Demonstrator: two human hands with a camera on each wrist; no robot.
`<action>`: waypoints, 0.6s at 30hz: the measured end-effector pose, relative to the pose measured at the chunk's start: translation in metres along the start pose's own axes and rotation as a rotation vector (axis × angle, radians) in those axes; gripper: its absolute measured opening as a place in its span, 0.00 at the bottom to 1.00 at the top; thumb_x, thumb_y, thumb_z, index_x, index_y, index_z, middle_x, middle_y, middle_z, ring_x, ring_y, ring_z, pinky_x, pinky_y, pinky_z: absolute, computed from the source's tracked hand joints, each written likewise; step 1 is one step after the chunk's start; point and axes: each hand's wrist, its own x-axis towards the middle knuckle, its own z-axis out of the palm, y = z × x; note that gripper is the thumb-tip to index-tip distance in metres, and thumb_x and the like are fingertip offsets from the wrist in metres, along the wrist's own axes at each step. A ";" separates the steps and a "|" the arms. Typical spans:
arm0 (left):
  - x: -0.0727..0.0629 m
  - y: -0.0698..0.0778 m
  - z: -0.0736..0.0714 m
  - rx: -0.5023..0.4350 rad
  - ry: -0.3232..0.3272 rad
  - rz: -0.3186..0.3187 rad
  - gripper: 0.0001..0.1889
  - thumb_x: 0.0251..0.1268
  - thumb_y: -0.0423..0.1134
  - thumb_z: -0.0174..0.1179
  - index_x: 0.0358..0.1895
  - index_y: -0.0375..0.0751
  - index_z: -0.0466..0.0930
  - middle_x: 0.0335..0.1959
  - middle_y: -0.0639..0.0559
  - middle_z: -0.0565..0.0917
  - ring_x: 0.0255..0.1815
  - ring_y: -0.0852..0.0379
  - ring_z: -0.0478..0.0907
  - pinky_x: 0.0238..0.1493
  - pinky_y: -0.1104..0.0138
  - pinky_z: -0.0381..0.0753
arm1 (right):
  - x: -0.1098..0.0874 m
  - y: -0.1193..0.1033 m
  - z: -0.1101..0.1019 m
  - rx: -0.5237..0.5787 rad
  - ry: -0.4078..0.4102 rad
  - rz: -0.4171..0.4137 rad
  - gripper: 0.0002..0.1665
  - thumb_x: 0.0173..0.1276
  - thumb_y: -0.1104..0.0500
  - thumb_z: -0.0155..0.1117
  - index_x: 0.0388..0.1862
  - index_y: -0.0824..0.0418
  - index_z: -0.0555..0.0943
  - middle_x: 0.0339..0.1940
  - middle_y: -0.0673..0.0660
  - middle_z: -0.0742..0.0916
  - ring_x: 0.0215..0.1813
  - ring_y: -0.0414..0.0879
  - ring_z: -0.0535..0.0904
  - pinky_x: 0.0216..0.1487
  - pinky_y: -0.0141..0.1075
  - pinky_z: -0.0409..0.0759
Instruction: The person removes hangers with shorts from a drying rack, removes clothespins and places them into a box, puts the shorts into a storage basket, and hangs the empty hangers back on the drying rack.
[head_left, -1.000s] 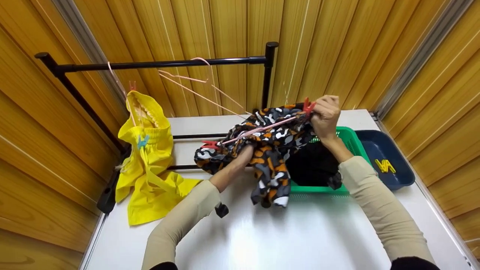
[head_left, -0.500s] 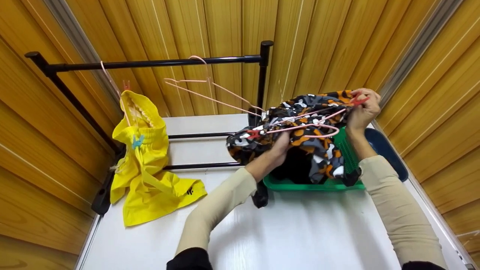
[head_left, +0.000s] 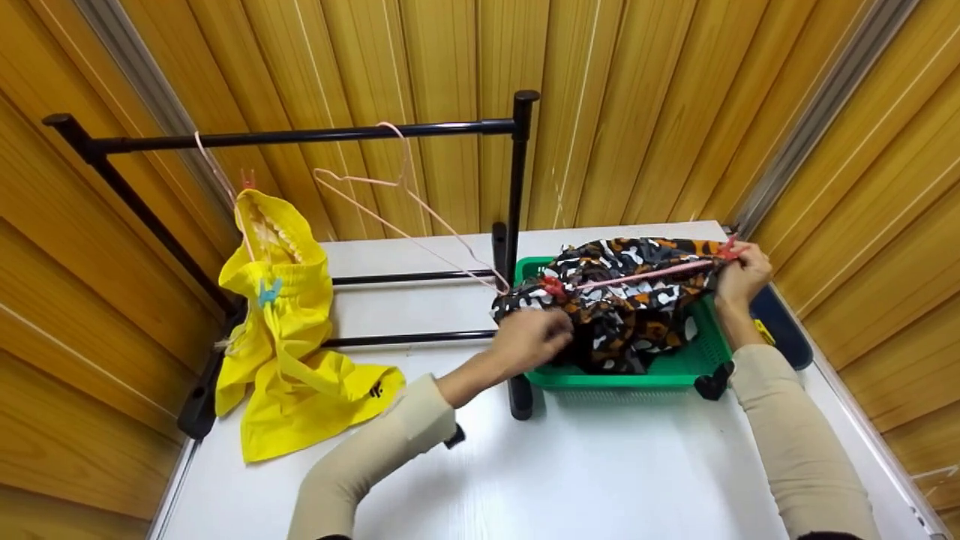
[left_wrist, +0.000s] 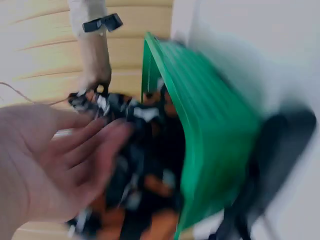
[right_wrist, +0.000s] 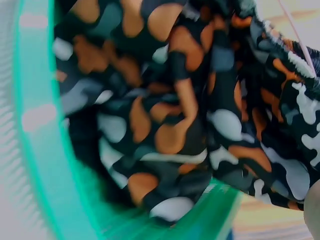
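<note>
A camouflage-print garment (head_left: 637, 300) in black, grey, white and orange is bunched over and in the green basket (head_left: 615, 379). A pink hanger (head_left: 645, 277) runs along its top, with a red clothespin (head_left: 553, 287) at the left end and another (head_left: 727, 247) at the right. My right hand (head_left: 742, 276) grips the garment's right end by that clothespin; the right wrist view shows mostly the print. My left hand (head_left: 529, 339) is just in front of the garment's left end. In the blurred left wrist view its fingers (left_wrist: 82, 145) look loosely bent, holding nothing.
A black clothes rack (head_left: 315, 136) stands at left, bearing an unloaded pink hanger (head_left: 401, 183) and yellow shorts (head_left: 300, 375) with a blue clothespin (head_left: 268, 291). A dark blue tray (head_left: 784, 322) with a yellow clothespin (head_left: 763, 331) sits right of the basket.
The garment on its hanger has moved right and down onto the basket, the right hand keeping its end. The left hand has come out from under the garment and let go.
</note>
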 end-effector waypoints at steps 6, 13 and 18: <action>-0.004 -0.026 -0.008 0.332 0.251 -0.003 0.39 0.62 0.42 0.70 0.73 0.34 0.63 0.67 0.40 0.75 0.62 0.46 0.77 0.56 0.56 0.80 | -0.005 0.022 -0.015 -0.374 -0.104 0.128 0.27 0.55 0.76 0.49 0.05 0.51 0.67 0.10 0.29 0.66 0.22 0.30 0.58 0.35 0.29 0.56; 0.004 -0.053 0.008 0.347 0.118 -0.006 0.31 0.64 0.38 0.68 0.65 0.28 0.67 0.53 0.38 0.80 0.51 0.44 0.82 0.48 0.55 0.85 | -0.006 0.014 -0.028 -0.787 -0.577 0.124 0.12 0.58 0.70 0.52 0.26 0.71 0.84 0.22 0.59 0.84 0.35 0.59 0.77 0.39 0.45 0.69; 0.005 -0.065 0.017 0.391 0.077 -0.066 0.17 0.69 0.39 0.63 0.53 0.33 0.73 0.47 0.41 0.81 0.40 0.45 0.86 0.39 0.56 0.87 | -0.001 0.010 -0.031 -0.844 -0.975 -0.001 0.07 0.55 0.69 0.52 0.23 0.72 0.77 0.27 0.72 0.82 0.35 0.67 0.77 0.35 0.52 0.68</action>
